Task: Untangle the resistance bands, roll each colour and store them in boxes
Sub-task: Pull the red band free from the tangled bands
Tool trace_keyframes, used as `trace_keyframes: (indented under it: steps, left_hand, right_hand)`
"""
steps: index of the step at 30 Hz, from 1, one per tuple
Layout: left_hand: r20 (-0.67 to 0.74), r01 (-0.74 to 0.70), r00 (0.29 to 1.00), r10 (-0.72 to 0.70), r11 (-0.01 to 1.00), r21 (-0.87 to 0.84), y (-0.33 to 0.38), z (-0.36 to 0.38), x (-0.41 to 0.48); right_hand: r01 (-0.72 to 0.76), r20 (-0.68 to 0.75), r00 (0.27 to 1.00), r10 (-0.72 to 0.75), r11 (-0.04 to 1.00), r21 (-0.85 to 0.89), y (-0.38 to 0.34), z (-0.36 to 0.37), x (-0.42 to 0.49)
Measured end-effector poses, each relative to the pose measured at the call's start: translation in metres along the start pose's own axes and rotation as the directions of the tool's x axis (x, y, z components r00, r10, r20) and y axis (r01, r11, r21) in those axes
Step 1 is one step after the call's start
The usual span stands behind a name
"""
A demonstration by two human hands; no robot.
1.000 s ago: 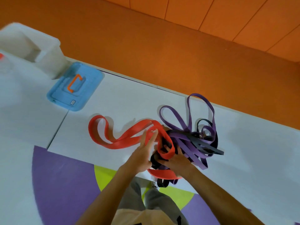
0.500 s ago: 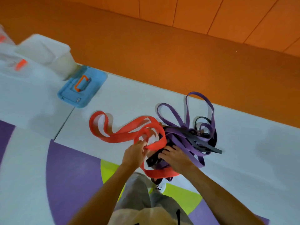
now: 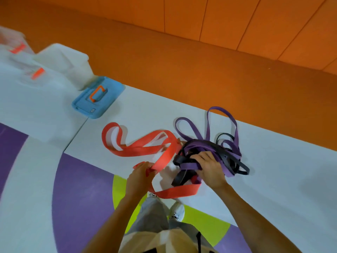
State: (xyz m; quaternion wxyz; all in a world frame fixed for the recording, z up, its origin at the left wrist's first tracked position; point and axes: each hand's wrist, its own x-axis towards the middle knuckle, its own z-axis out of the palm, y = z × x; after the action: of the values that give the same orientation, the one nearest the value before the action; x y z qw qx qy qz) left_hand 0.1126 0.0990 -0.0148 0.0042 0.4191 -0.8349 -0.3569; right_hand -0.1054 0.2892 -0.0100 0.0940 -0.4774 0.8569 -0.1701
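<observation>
Left hand pinching red band, right hand gripping purple-black tangle, seemingly knotted

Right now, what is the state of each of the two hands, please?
Left hand: closed, pinching the flat red rubber resistance band.
Right hand: closed, gripping the tangled bundle of purple and black rubber bands.

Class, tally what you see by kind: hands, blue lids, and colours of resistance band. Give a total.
Hands: 2 (left hand, right hand)
Blue lids: 1 (blue lid)
Band colours: 3 (red band, purple bands, black bands)
Total: 6
</observation>
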Motion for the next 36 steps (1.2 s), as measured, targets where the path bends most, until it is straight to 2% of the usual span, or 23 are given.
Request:
trace_keyframes:
  steps: [2, 4, 7, 9, 12, 15, 17, 20, 22, 25, 29, 32, 34, 36]
  left_hand:
    - [0.076, -0.006, 0.997, 0.002, 0.999, 0.05, 0.003, 0.002, -0.002]
    - [0.113, -0.029, 0.993, 0.019, 0.996, 0.088, 0.007, 0.003, -0.004]
    - [0.102, -0.052, 0.994, 0.043, 0.995, 0.085, 0.011, 0.003, -0.007]
    - [0.061, -0.04, 0.998, 0.035, 0.996, 0.08, 0.011, 0.003, -0.009]
    - [-0.065, -0.02, 0.998, 0.024, 0.998, 0.057, 0.012, 0.0, -0.008]
    - [-0.186, -0.054, 0.981, 0.058, 0.998, 0.03, 0.018, -0.007, 0.002]
    - [-0.233, -0.063, 0.97, 0.067, 0.998, 0.027, 0.025, -0.014, 0.011]
    - [-0.252, -0.058, 0.966, 0.062, 0.998, 0.023, 0.033, -0.021, 0.023]
    - [-0.258, -0.049, 0.965, 0.049, 0.999, 0.007, 0.037, -0.024, 0.027]
    - [-0.208, -0.078, 0.975, 0.08, 0.997, 0.018, 0.041, -0.023, 0.027]
    - [-0.145, -0.109, 0.982, 0.124, 0.988, 0.11, 0.04, -0.026, 0.02]
    - [-0.179, -0.137, 0.969, 0.169, 0.975, 0.175, 0.029, -0.033, 0.017]
    - [-0.217, -0.168, 0.953, 0.213, 0.964, 0.209, 0.018, -0.039, 0.021]
    - [-0.253, -0.181, 0.938, 0.238, 0.956, 0.229, 0.009, -0.049, 0.033]
  right_hand:
    - [-0.127, -0.118, 0.983, 0.138, 0.988, 0.093, 0.006, -0.006, 0.002]
    - [-0.239, -0.201, 0.936, 0.29, 0.94, 0.243, 0.015, -0.016, 0.005]
    - [-0.298, -0.245, 0.876, 0.416, 0.865, 0.404, 0.035, -0.032, 0.006]
    - [-0.281, -0.244, 0.89, 0.387, 0.884, 0.374, 0.049, -0.039, 0.002]
    - [-0.203, -0.183, 0.953, 0.242, 0.957, 0.208, 0.068, -0.041, -0.013]
    - [-0.033, -0.104, 0.994, 0.04, 0.997, 0.073, 0.078, -0.031, -0.034]
    - [0.027, -0.04, 0.999, -0.026, 0.999, 0.033, 0.077, -0.024, -0.045]
    - [0.032, 0.071, 0.997, -0.034, 0.999, 0.026, 0.07, -0.017, -0.05]
    - [0.011, 0.21, 0.978, -0.009, 1.0, -0.004, 0.06, -0.014, -0.048]
    - [-0.033, 0.392, 0.918, 0.06, 0.997, -0.074, 0.044, -0.011, -0.041]
    - [-0.099, 0.528, 0.845, 0.09, 0.995, -0.01, 0.022, -0.017, -0.023]
    - [-0.149, 0.519, 0.846, 0.126, 0.989, 0.003, 0.003, -0.019, -0.004]
    - [-0.123, 0.405, 0.907, 0.112, 0.992, 0.001, -0.009, -0.016, 0.01]
    - [-0.12, 0.26, 0.961, 0.095, 0.989, 0.082, -0.021, -0.013, 0.021]
